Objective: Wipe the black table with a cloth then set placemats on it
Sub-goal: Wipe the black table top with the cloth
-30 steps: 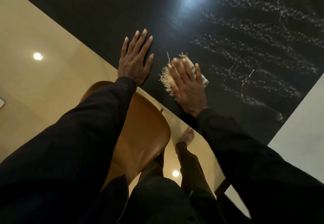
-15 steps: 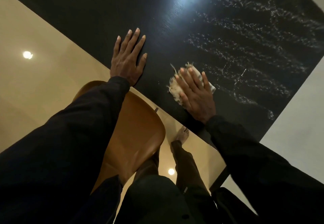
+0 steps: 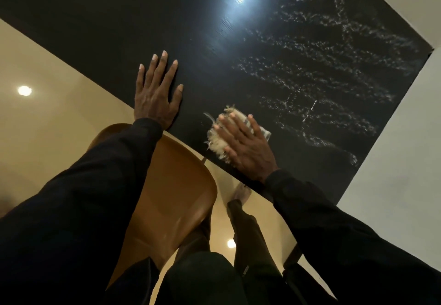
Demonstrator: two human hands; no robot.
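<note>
The black table (image 3: 167,18) fills the upper part of the head view, glossy, with wet wipe streaks across its right half. A pale fringed cloth (image 3: 218,141) lies on it near the front edge. My right hand (image 3: 248,147) presses flat on the cloth with straight fingers. My left hand (image 3: 156,95) rests flat on the bare tabletop to the left, fingers spread, heel at the table's edge. No placemats are in view.
A brown moulded chair (image 3: 171,197) stands below the table's front edge, between my arms. Beige glossy floor (image 3: 47,113) lies to the left. A pale wall or surface (image 3: 393,161) borders the table's right end. My legs and a bare foot show beneath.
My right hand has slid the cloth rightward and toward the front edge of the table. My left hand has stayed planted on the tabletop.
</note>
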